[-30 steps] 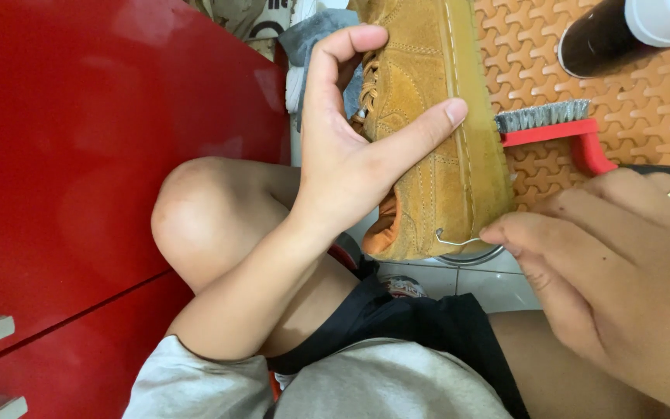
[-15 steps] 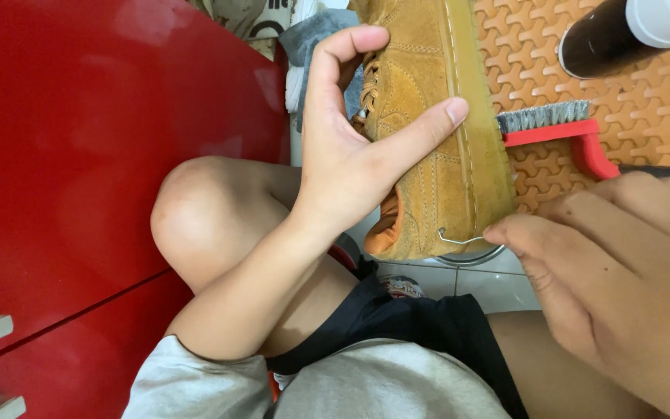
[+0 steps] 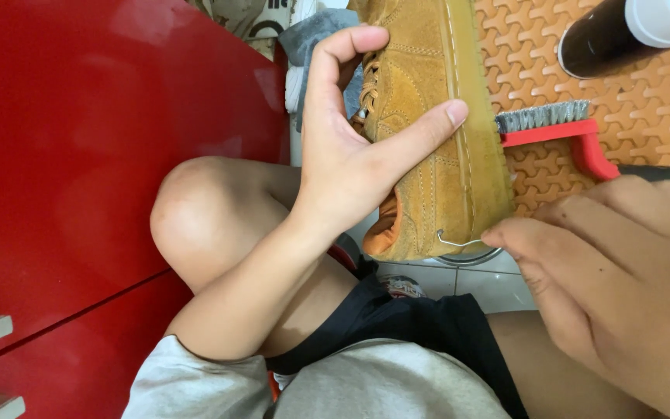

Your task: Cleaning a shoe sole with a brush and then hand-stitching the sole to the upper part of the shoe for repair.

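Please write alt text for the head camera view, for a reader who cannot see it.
The left hand holds a tan suede shoe on its side, while the right hand pinches a thin curved metal needle at its heel. A red-handled wire brush lies behind on an orange patterned mat.

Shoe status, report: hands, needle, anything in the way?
Left hand grips tan suede shoe. Right hand pinches curved needle at heel. Red brush behind shoe, clear.

matt suede shoe (image 3: 428, 132), glossy red cabinet (image 3: 94, 155)
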